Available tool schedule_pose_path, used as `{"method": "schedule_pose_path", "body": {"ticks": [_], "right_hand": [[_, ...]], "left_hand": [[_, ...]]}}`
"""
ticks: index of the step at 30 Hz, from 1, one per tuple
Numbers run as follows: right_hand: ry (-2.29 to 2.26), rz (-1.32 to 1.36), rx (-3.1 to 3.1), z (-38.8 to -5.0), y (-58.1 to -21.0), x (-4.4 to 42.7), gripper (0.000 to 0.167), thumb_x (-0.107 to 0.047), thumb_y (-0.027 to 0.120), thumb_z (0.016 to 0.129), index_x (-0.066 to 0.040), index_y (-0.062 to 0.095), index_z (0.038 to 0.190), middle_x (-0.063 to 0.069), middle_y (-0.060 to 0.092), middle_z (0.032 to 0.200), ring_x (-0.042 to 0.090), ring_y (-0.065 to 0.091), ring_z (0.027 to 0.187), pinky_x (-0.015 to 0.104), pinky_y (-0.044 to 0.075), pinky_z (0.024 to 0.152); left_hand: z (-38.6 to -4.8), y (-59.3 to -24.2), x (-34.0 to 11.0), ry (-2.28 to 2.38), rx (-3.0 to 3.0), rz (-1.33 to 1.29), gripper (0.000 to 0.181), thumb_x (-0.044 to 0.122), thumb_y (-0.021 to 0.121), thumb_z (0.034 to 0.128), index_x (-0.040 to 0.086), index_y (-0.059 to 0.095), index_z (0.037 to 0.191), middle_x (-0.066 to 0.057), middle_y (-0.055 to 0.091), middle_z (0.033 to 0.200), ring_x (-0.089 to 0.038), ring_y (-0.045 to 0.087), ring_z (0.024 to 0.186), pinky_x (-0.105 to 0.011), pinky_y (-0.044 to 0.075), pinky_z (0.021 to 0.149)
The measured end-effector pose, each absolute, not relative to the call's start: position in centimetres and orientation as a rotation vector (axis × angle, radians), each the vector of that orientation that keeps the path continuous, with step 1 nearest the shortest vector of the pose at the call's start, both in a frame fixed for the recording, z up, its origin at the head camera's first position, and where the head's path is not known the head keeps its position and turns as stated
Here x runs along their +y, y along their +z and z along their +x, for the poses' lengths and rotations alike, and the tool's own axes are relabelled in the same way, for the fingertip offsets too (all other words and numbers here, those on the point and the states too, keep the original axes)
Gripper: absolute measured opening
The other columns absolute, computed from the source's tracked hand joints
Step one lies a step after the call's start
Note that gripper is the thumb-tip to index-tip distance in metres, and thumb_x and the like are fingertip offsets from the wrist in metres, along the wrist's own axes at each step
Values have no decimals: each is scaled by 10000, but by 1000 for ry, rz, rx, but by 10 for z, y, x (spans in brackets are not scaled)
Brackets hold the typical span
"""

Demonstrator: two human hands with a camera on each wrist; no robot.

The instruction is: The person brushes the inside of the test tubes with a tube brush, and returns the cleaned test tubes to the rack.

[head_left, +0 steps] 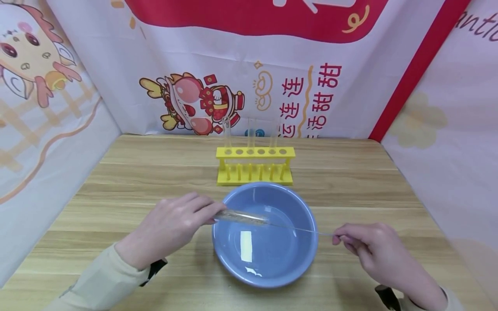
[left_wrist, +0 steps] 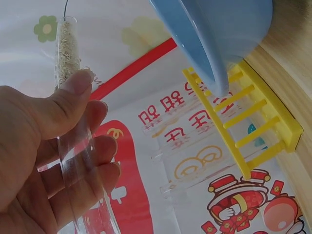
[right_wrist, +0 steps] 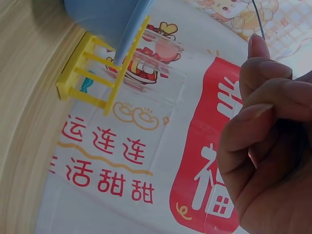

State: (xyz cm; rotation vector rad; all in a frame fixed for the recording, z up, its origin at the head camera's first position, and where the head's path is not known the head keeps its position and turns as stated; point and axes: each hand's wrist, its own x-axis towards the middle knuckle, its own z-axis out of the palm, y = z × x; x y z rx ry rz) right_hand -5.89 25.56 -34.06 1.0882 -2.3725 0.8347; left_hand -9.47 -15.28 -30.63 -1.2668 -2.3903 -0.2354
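My left hand (head_left: 177,224) grips a clear glass test tube (left_wrist: 73,161) held sideways above the blue basin (head_left: 268,276). Pale bristles of a test tube brush (left_wrist: 68,51) fill the mouth end of the tube, and its thin wire handle runs out to the right. My right hand (head_left: 375,248) pinches that wire's far end, right of the basin, with its fingers curled. In the right wrist view a short piece of the wire (right_wrist: 259,19) shows above the fingertips. The palm side of the left hand shows in the left wrist view, thumb pressed on the glass.
A yellow test tube rack (head_left: 254,152) stands just behind the basin, with three clear test tubes (head_left: 250,134) upright in it. Printed white cloth (head_left: 249,52) hangs behind and on both sides of the wooden table (head_left: 155,168).
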Motion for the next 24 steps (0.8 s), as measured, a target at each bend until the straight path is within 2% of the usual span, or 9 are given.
{"method": "schedule_pose_path", "body": {"ticks": [9, 21, 23, 24], "right_hand": [[830, 1055, -2417, -56, -340, 260, 496, 251, 693, 655, -184, 708, 895, -156, 647, 790, -82, 486, 596, 83, 402, 524], [821, 1059, -2408, -54, -340, 264, 500, 251, 686, 653, -187, 705, 896, -167, 650, 803, -105, 491, 612, 73, 413, 536], [823, 1069, -2400, -54, -341, 265, 473, 237, 682, 684, -182, 706, 902, -156, 660, 810, -95, 512, 628, 79, 427, 542], [823, 1072, -2395, -55, -341, 265, 386, 183, 676, 774, -179, 707, 902, -153, 662, 813, -93, 519, 635, 80, 430, 545]], "left_hand": [[-95, -309, -154, -236, -2374, -1276, 347, 227, 759, 861, 127, 714, 1190, -3, 721, 1011, -143, 688, 864, -257, 579, 613], [-95, -309, -155, -224, -2387, -1281, 437, 177, 837, 779, 128, 713, 1195, 2, 721, 1007, -139, 685, 855, -237, 566, 593], [-95, -308, -155, -224, -2394, -1278, 448, 166, 847, 767, 131, 713, 1193, 4, 720, 1008, -136, 685, 858, -235, 566, 594], [-95, -308, -155, -222, -2397, -1276, 449, 164, 848, 766, 132, 713, 1193, 3, 719, 1011, -137, 685, 862, -237, 567, 595]]}}
